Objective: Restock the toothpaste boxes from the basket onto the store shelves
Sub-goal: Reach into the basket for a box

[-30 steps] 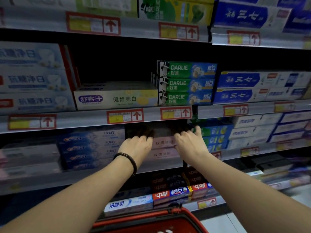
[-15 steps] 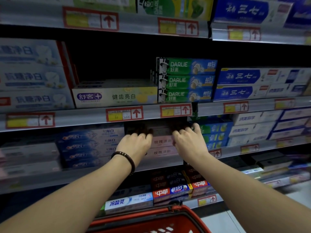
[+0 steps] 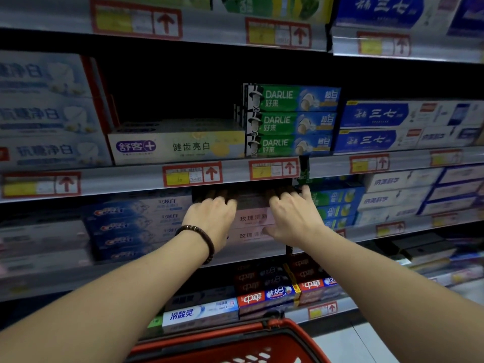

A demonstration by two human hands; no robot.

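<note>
Bay under the shelf rail [image 3: 125, 180]: low headroom. The pink toothpaste boxes [image 3: 252, 218] sit stacked here, and the gap between the stack's top and the rail's underside is narrow and dark.

Left of the stack, touching or nearly so: blue-and-white cartons [image 3: 136, 224], glossy, flat-sided. Right of the stack: green-and-blue cartons [image 3: 336, 205], close in. No side room on either flank.

Above the stack, one shelf up: green DARLIE boxes [image 3: 293, 121], three high, with open black space to their left.

Below and nearer than the stack: red plastic basket [image 3: 235, 344], slotted wall, rim just in view.

Pink boxes are matte card, long rectangles, front faces outward, pale lettering.

Left hand [image 3: 209, 218]: arm stretched out, palm down, fingers slightly spread and hooked over the stack's top front edge (tips lost in shadow). Thumb hidden. Dark beaded bracelet [image 3: 199, 239] at the wrist.

Right hand [image 3: 293, 218]: same reach, fingers spread and curled over the top edge, little finger lifted toward the rail, thumb pressed on a lower box's front face.
</note>
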